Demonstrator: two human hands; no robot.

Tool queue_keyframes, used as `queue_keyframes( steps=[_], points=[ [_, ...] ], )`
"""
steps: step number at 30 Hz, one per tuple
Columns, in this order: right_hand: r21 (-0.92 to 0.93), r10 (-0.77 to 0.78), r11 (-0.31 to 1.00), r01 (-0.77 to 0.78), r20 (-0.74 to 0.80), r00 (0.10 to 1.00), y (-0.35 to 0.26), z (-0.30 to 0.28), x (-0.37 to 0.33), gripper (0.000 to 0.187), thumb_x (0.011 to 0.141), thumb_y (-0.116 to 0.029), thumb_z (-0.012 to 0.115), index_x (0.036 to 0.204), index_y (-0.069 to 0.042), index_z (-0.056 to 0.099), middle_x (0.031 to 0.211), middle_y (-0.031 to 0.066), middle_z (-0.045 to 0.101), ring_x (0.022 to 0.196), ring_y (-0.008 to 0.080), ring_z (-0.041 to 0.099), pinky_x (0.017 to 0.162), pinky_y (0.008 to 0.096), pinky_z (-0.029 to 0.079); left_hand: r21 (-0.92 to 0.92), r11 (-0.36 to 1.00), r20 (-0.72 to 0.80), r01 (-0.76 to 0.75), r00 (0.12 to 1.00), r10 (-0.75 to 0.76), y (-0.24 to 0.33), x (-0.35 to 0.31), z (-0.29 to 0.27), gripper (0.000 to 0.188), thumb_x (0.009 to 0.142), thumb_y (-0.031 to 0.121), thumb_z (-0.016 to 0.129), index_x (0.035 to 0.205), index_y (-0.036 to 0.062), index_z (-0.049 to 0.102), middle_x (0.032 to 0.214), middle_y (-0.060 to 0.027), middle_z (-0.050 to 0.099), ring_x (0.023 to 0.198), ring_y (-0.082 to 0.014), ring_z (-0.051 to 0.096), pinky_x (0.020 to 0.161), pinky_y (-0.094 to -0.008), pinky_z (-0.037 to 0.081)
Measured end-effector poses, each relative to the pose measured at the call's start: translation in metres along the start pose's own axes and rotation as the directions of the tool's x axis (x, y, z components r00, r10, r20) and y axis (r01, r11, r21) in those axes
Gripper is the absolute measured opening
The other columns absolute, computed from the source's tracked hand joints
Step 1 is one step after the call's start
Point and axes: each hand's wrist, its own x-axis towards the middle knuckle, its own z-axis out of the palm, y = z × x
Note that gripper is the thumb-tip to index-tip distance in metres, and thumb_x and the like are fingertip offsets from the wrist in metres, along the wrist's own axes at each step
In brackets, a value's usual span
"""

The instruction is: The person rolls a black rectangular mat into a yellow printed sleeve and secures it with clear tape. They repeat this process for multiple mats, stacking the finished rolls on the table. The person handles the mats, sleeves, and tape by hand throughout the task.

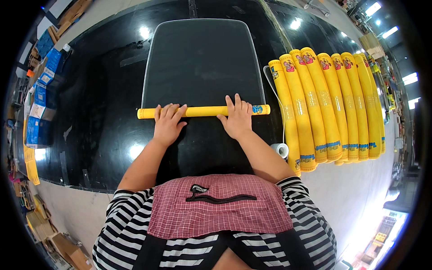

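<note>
A slim yellow roll with printed ends lies crosswise on the black table, over the near edge of a dark sheet. The sheet is flat, with rounded far corners and a thin pale border. My left hand rests on the left half of the roll, fingers stretched forward over it. On the right half lies my right hand, its fingers spread and its thumb pointing inward. Both palms are turned down, and neither hand wraps round the roll. Whether the roll is joined to the sheet, I cannot tell.
Several thicker yellow rolls, banded with clear tape, lie side by side at the table's right. Beside them is a small white roll with a pale strip running up from it. Blue boxes line the left edge of the black table.
</note>
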Motion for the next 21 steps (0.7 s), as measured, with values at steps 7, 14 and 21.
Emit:
queue_keyframes(
  steps=[7,14,21],
  points=[
    [0.119,-0.241,0.961,0.251,-0.086,0.967,0.032,0.004,0.016,0.058,0.095,-0.029,0.069,0.149,-0.018,0.054,0.15,0.0168,0.05,0.143,0.0344,0.042,0.117,0.0516,0.029,-0.019,0.996,0.265,-0.085,0.96,0.087,-0.042,0.033,-0.01,0.05,0.088,0.026,0.074,0.138,0.025,0.065,0.107,-0.006,0.059,0.106,-0.0278,0.056,0.093,-0.0428,0.039],
    [0.14,-0.389,0.903,0.407,-0.136,0.911,0.018,-0.005,-0.074,0.058,0.084,-0.022,0.078,0.14,-0.019,0.062,0.123,0.0142,0.057,0.115,0.0341,0.056,0.103,0.0489,0.042,0.011,1.0,0.292,0.01,0.956,-0.013,0.015,-0.067,-0.055,0.044,0.091,0.024,0.071,0.134,0.0232,0.067,0.1,-0.007,0.059,0.099,-0.0284,0.058,0.088,-0.0431,0.042],
    [0.057,-0.261,0.959,0.279,-0.211,0.942,0.022,0.002,-0.138,0.058,0.083,-0.038,0.083,0.133,-0.016,0.067,0.118,0.0135,0.057,0.117,0.0336,0.054,0.112,0.0561,0.034,0.006,0.991,0.425,0.133,0.897,-0.123,0.044,-0.127,-0.088,0.044,0.096,0.03,0.066,0.14,0.0272,0.063,0.11,-0.0086,0.058,0.106,-0.0286,0.056,0.091,-0.0442,0.04]
  ],
)
